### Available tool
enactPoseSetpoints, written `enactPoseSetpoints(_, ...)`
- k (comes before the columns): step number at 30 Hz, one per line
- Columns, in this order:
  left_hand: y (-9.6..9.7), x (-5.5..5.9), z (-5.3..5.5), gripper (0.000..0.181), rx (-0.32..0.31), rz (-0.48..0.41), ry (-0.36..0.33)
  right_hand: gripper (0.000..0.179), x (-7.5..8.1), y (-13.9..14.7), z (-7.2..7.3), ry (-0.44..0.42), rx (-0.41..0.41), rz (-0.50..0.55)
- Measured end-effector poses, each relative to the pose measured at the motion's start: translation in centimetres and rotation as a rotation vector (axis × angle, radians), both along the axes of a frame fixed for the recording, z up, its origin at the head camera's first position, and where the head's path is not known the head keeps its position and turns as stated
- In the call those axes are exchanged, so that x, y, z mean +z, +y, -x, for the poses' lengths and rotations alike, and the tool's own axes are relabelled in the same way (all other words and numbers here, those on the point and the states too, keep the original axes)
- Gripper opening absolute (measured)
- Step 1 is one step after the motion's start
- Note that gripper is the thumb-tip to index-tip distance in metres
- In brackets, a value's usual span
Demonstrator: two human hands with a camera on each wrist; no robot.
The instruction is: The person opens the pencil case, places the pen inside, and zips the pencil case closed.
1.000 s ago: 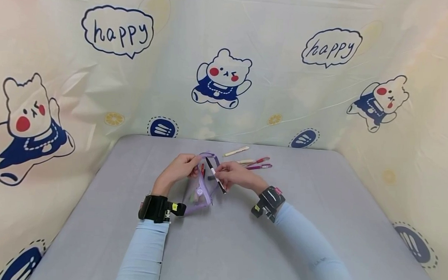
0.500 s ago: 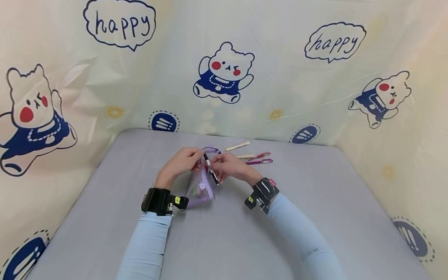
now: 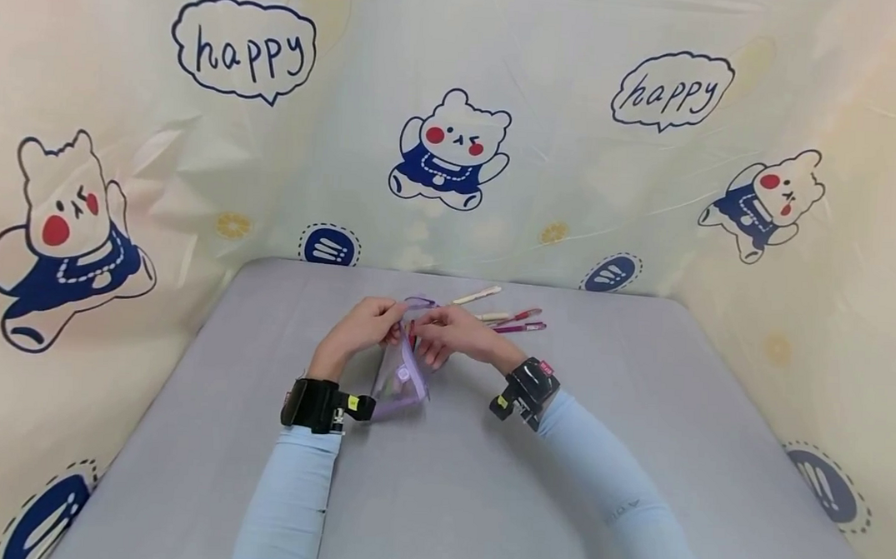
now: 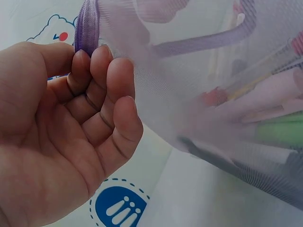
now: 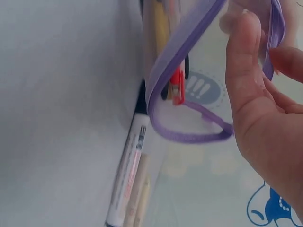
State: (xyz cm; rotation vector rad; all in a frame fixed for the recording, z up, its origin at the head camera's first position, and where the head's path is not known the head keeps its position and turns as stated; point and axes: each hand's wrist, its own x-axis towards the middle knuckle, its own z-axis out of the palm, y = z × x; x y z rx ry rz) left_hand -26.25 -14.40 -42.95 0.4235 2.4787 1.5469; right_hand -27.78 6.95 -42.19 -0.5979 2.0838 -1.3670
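A see-through mesh pencil case (image 3: 393,377) with purple zip edging stands tilted on the grey table. At its top edge my left hand (image 3: 367,322) pinches the purple zip tape (image 4: 87,28) between thumb and fingertips. Several pens (image 4: 279,94), pink, red and green among them, show through the mesh. Close at the case's mouth is my right hand (image 3: 456,334), thumb (image 5: 244,42) extended and apart from the fingertip, with nothing seen in its grasp. A red-ended pen (image 5: 177,85) sticks up inside the mouth.
Beyond my right hand lie a cream pen (image 3: 477,296), a red pen (image 3: 525,315) and a purple pen (image 3: 523,327). In the right wrist view a white marker (image 5: 127,172) with a black cap lies beside beige pens (image 5: 137,194). A printed curtain (image 3: 558,167) stands behind the table.
The black-and-white marker held by my right hand went toward the case's mouth and is now out of sight in the head view. My left hand keeps its grip on the edge.
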Motion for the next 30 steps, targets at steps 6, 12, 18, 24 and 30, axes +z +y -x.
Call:
enactPoseSetpoints(6,-0.1,0.2,0.0,0.038,0.002,-0.005,-0.003,0.020,0.4,0.7,0.5,0.056,-0.038,-0.013)
enactPoseSetpoints(12,-0.1,0.1,-0.1,0.037,0.020,-0.005,-0.022,0.018,0.5,1.3,0.7,0.110,-0.013,-0.074)
enactPoseSetpoints(18,-0.1,0.2,-0.4,0.037,0.022,-0.008,-0.027,0.020,0.4,2.3,0.7,0.157,-0.016,-0.114)
enactPoseSetpoints(24,-0.1,-0.1,-0.3,0.038,0.020,-0.014,-0.032,0.025,0.4,3.5,1.0,0.174,-0.027,-0.144)
enactPoseSetpoints(30,-0.2,0.1,-0.4,0.039,0.032,-0.020,-0.029,0.029,0.1,4.5,1.4,0.236,-0.032,-0.188)
